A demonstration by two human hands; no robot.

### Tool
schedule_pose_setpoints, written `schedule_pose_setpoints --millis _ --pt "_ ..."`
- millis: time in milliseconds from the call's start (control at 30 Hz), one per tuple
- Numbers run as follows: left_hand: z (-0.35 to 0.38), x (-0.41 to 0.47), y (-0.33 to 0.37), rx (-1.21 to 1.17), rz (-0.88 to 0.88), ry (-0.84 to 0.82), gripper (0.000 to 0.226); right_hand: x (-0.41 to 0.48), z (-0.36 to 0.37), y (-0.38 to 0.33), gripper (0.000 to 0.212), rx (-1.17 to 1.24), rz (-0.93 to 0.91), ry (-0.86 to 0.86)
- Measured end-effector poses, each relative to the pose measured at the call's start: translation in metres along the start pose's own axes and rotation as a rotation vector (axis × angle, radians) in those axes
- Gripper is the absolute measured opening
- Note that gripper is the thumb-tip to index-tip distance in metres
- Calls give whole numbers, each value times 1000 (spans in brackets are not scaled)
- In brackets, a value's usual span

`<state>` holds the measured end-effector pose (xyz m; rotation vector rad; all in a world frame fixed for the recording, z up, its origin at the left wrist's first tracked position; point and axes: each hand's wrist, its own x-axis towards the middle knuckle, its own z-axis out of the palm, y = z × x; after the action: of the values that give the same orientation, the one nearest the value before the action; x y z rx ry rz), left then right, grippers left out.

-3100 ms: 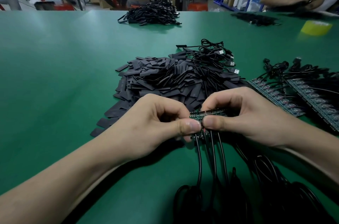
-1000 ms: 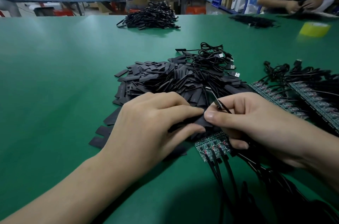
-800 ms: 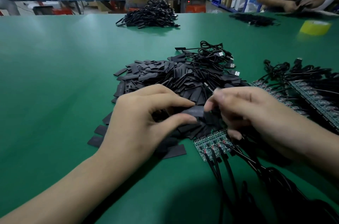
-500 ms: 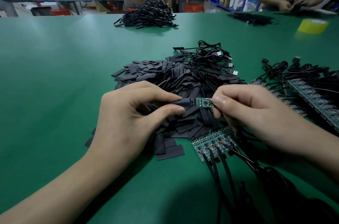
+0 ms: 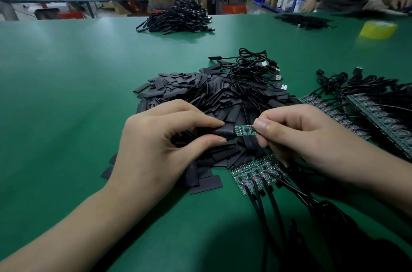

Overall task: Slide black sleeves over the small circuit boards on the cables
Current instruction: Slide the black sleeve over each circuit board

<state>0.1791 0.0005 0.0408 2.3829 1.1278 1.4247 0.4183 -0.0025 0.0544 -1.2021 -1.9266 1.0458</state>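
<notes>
Sleeve meets board tip, above the sleeve pile (image 5: 209,95).
Left hand (image 5: 156,151) pinches sleeve (image 5: 224,133); right hand (image 5: 307,138) pinches board (image 5: 244,130) by its cable end. More boards (image 5: 254,171) lie on worktop (image 5: 66,84).

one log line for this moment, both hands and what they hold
step: sleeving | left hand: pinches flat black sleeve | right hand: pinches small green circuit board | board: end at sleeve mouth, mostly bare

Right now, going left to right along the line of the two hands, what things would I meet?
The left hand → black sleeve it pinches → small green circuit board → right hand holding the board's other end → rows of circuit boards with cables.
</notes>
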Motion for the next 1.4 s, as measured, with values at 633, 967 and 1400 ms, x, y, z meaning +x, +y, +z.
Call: schedule_pose_setpoints --millis 633,967,1400 --pt "1 -2 -3 64 7 -101 21 -5 2 -7 35 -234 -25 47" --pt "0 -2 1 57 -34 -93 23 -5 3 -8 37 -234 -10 31" --pt "2 -3 3 76 71 -186 23 -7 8 -9 30 -276 -18 9"
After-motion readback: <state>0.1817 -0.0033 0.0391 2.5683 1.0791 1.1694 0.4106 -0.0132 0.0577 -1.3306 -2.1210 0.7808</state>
